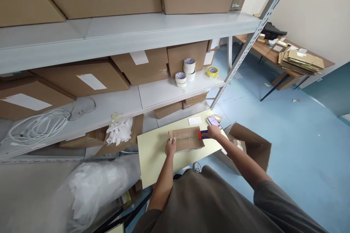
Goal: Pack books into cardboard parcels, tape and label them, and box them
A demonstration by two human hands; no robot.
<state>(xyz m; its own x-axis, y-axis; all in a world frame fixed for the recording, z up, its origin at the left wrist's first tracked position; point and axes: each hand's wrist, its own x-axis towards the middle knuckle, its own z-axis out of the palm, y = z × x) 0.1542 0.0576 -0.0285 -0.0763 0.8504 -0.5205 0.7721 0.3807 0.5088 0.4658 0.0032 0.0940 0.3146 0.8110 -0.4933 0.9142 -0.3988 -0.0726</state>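
Note:
A flat brown cardboard box [187, 140] with clear tape along its top lies on the pale yellow tabletop [153, 156]. My left hand [170, 147] grips the box at its left end, thumb on top. In my right hand [214, 131] is a blue-handled tool with a red end [201, 134]; its red part meets the right end of the box. The exact kind of tool is too small to make out. A phone [214, 122] with a lit screen lies just behind my right hand, and a white paper slip [194, 120] is behind the box.
Shelving [153, 31] with large cartons rises in front. Tape rolls [189, 66], yellow tape [212, 72] and coiled white cable [41, 127] rest on its middle shelf. An open carton [257, 149] stands at the right, a plastic-wrapped bundle [101, 182] at the left.

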